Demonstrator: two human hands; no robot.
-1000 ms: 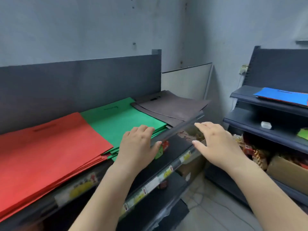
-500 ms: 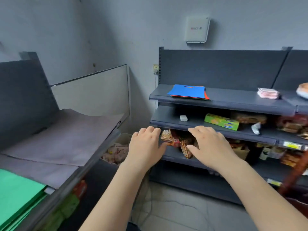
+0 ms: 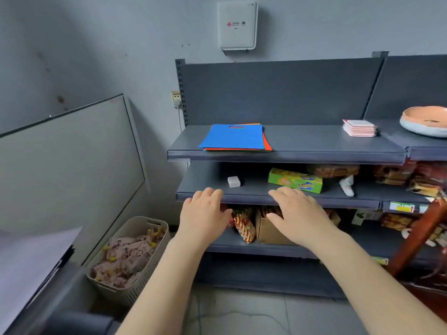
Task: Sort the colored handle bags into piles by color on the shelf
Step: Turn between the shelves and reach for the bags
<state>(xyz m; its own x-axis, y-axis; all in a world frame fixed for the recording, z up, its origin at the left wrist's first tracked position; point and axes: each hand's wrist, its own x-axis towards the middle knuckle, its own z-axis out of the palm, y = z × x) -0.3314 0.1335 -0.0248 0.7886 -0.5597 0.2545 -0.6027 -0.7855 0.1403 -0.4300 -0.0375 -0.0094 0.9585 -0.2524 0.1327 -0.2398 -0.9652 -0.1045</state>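
Left hand point(image 3: 204, 217) and right hand point(image 3: 298, 215) hover (each grip relaxed, empty) below the blue bag point(image 3: 233, 137).

Colours, shelf unit ahead of hands

Above left hand point(image 3: 203, 218): blue bag point(image 3: 233, 137) w/ orange-red bags point(image 3: 267, 145) under; dark grey shelf point(image 3: 314, 143). Just beyond right hand point(image 3: 298, 215): green/yellow box point(image 3: 295, 181). Far right: pink-white stack point(image 3: 360, 127).

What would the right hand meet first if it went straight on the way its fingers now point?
Probably the green box on the middle shelf, just beyond the right hand; depth is hard to judge.
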